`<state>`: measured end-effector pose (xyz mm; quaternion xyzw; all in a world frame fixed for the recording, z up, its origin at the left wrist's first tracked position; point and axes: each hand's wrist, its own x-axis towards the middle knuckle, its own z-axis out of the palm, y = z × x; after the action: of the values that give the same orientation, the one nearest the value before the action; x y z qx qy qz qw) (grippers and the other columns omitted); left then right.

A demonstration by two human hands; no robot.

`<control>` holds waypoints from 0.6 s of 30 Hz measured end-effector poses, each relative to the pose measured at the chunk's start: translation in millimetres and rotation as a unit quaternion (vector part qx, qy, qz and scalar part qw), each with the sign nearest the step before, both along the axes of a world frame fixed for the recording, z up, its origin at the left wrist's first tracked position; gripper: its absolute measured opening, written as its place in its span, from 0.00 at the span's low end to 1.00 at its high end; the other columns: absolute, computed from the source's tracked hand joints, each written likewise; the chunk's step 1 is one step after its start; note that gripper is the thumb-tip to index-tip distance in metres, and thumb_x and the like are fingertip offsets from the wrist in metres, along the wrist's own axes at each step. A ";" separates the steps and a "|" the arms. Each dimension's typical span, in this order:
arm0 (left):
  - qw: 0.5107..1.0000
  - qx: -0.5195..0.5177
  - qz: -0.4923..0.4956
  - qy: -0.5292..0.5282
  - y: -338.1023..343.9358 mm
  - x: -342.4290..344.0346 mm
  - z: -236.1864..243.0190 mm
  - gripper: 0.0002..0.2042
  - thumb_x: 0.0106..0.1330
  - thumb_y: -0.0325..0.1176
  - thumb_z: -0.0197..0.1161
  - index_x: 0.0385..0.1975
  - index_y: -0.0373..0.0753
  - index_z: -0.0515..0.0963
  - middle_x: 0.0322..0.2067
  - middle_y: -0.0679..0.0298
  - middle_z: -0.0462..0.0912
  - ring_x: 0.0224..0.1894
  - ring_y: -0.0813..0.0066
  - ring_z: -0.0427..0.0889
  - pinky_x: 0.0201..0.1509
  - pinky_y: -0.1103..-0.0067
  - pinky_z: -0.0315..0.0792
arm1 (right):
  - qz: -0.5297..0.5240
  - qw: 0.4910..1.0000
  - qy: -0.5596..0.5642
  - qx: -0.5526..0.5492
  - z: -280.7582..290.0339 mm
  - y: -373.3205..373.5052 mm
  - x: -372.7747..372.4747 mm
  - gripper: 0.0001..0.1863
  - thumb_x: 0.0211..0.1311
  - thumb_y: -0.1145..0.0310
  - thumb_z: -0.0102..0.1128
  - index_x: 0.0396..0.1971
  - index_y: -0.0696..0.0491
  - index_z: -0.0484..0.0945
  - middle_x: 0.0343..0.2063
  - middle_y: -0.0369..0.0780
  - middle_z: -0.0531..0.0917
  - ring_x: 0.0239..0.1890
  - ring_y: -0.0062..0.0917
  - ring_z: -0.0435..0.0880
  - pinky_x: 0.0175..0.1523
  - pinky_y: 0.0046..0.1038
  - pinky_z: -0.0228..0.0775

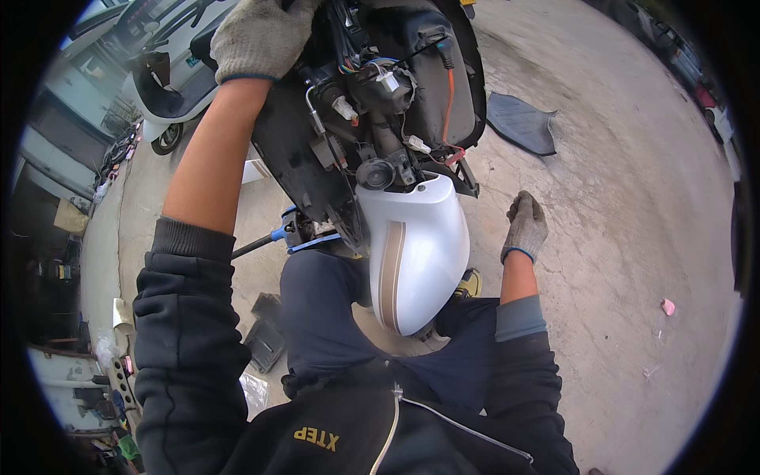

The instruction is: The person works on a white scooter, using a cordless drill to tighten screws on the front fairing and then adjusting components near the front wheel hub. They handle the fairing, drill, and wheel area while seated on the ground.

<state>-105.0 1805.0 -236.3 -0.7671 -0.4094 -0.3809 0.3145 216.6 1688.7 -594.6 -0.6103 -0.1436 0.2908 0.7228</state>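
In front of me stands a scooter with its front opened up, bare wiring and white connectors (387, 81) showing. My left hand (261, 41), in a grey knit glove, is curled at the upper left of the scooter; its fingertips and whatever they grip are hidden. Right of the scooter, apart from it, my gloved right hand (526, 228) is held closed over the ground; anything in it is hidden. A glossy white front fender (427, 253) with a tan stripe is below a round black horn (375, 173). An orange cable (450, 107) runs down the dark inner panel.
A blue jack (297, 231) with a black handle is left of the fender. A black plastic case (265, 340) lies by my left leg. A dark rubber mat (522, 123) is on the concrete to the right. Another scooter (162, 99) stands at the far left.
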 end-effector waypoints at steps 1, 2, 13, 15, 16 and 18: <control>1.000 -0.017 0.024 -0.002 -0.1 2.7 -1.3 0.20 0.77 0.39 0.56 0.66 0.48 0.81 0.69 0.63 0.79 0.72 0.62 0.75 0.78 0.68 0.65 | 0.009 0.996 -0.040 -0.073 -9.4 0.9 -14.7 0.14 0.76 0.63 0.64 0.48 0.59 0.87 0.33 0.36 0.86 0.32 0.18 0.81 0.39 0.23 0.76; 0.998 -0.034 0.048 -0.004 0.5 4.8 -1.9 0.20 0.77 0.38 0.56 0.66 0.48 0.81 0.69 0.63 0.79 0.72 0.62 0.75 0.78 0.68 0.65 | 0.018 0.986 -0.057 -0.159 -16.4 3.4 -25.1 0.14 0.77 0.62 0.63 0.49 0.57 0.87 0.36 0.36 0.87 0.33 0.19 0.83 0.40 0.24 0.78; 0.973 0.144 -0.172 0.057 -24.2 9.8 -37.1 0.37 0.52 0.53 0.84 0.62 0.44 0.81 0.60 0.53 0.83 0.62 0.52 0.83 0.63 0.63 0.79 | 0.081 0.993 0.075 -0.049 5.1 28.5 -28.6 0.16 0.77 0.61 0.59 0.50 0.58 0.87 0.36 0.36 0.88 0.36 0.19 0.83 0.42 0.24 0.78; 0.984 0.024 -0.162 0.076 -28.4 19.3 -57.4 0.37 0.50 0.54 0.85 0.60 0.44 0.82 0.59 0.53 0.83 0.61 0.51 0.83 0.62 0.62 0.80 | 0.091 0.993 0.060 -0.053 5.4 32.0 -30.0 0.16 0.77 0.61 0.60 0.50 0.57 0.87 0.37 0.36 0.88 0.36 0.19 0.83 0.42 0.25 0.78; 0.986 -0.054 -0.153 0.044 -28.4 23.9 -67.2 0.32 0.54 0.50 0.84 0.57 0.43 0.83 0.57 0.55 0.86 0.58 0.53 0.85 0.59 0.64 0.81 | 0.092 0.993 0.051 -0.057 5.2 32.5 -30.2 0.16 0.77 0.61 0.60 0.50 0.57 0.87 0.38 0.36 0.88 0.36 0.19 0.83 0.42 0.25 0.78; 0.980 -0.095 -0.176 -0.015 -18.2 21.7 -70.5 0.23 0.59 0.42 0.81 0.53 0.42 0.86 0.52 0.56 0.88 0.52 0.57 0.88 0.56 0.68 0.82 | 0.096 0.992 0.062 -0.058 5.3 32.7 -27.8 0.16 0.77 0.61 0.60 0.51 0.57 0.87 0.39 0.37 0.88 0.37 0.20 0.84 0.43 0.26 0.79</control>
<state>-83.3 1786.7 -306.8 -0.8478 -0.3072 -0.4010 0.1619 188.8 1721.4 -589.3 -0.6155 -0.1392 0.4044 0.6620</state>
